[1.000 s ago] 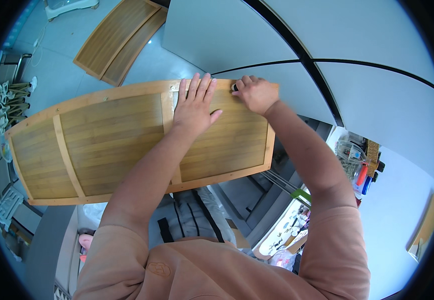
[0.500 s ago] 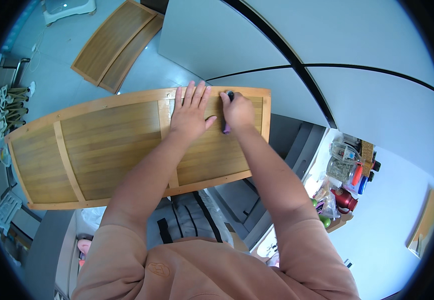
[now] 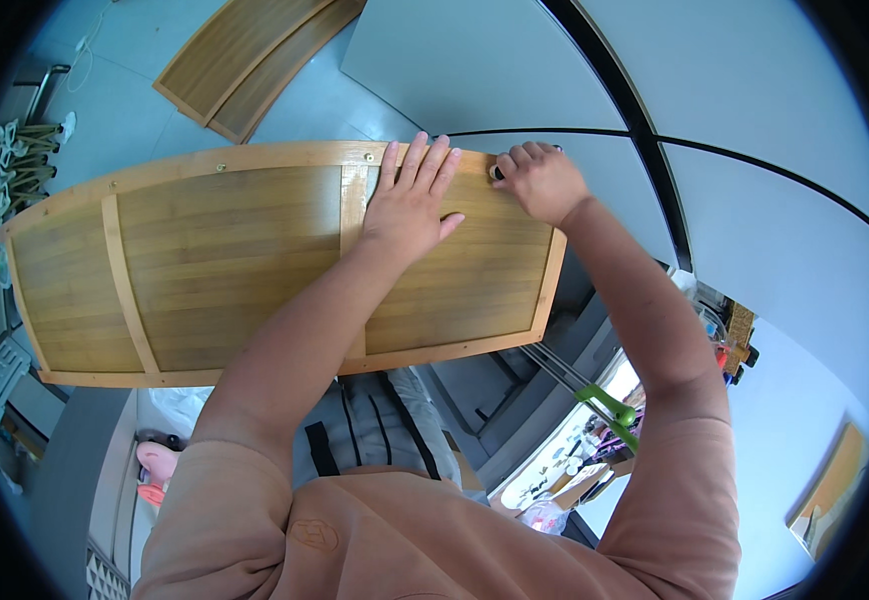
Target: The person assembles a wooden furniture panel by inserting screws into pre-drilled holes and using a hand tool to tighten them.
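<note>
A long wooden panel [image 3: 235, 260] with a pale frame and cross slats lies in front of me, with small metal fittings set along its far rail. My left hand [image 3: 410, 200] rests flat on it beside a cross slat, fingers spread, their tips over the far rail. At the panel's far right corner my right hand [image 3: 543, 185] is closed round a short dark tool [image 3: 499, 173]. Only a round dark end of it shows beside the fingers, and its working tip is hidden.
Two curved wooden panels [image 3: 255, 60] lie on the floor at the far left. White cabinet doors [image 3: 495, 70] stand beyond the panel. A green-handled metal tool [image 3: 605, 403] lies near the cluttered white surface at right. Pink slippers [image 3: 158, 465] sit at lower left.
My right hand has moved right and slightly away with the dark tool, from the panel's surface to its far right corner. My left hand stays flat on the panel, and the view has shifted.
</note>
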The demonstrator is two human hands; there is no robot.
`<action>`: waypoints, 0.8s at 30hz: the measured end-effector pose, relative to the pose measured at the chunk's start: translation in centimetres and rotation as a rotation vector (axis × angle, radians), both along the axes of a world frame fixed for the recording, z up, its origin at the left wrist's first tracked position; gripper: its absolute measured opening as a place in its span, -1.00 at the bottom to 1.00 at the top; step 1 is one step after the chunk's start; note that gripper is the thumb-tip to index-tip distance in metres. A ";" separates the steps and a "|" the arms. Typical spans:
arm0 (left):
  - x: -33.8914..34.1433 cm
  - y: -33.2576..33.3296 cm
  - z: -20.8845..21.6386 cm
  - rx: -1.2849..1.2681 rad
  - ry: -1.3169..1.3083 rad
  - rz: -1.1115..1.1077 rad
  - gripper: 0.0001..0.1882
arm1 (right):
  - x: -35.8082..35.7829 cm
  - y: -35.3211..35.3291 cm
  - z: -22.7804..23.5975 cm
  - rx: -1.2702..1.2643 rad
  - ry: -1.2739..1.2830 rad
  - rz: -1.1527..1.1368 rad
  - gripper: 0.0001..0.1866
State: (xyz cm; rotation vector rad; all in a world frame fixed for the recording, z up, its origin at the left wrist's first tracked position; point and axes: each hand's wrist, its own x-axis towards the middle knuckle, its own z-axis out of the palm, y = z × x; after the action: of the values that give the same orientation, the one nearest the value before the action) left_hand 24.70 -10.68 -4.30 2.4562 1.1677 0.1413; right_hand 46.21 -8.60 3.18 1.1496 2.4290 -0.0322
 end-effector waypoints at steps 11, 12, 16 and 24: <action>0.7 0.1 0.4 -0.028 0.061 -0.008 -0.11 | -7.5 -2.2 -2.4 0.107 0.219 -1.533 -0.49; 0.5 0.1 0.4 -0.047 0.078 -0.009 -0.11 | -7.4 -2.1 -2.4 0.107 0.219 -1.535 -0.49; 0.1 0.2 0.2 -0.040 0.044 0.007 -0.11 | -5.7 -2.5 -1.8 -0.010 0.210 -1.317 -0.48; -0.7 1.0 1.0 -0.006 0.019 -0.103 -0.11 | 0.4 -1.7 0.4 0.018 0.142 -0.290 -0.70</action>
State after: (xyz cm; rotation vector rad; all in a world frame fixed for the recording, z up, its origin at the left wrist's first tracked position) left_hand 23.99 -9.63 -3.31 2.5118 1.0450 0.0845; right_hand 46.65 -10.28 3.62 1.5463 2.3645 -0.1872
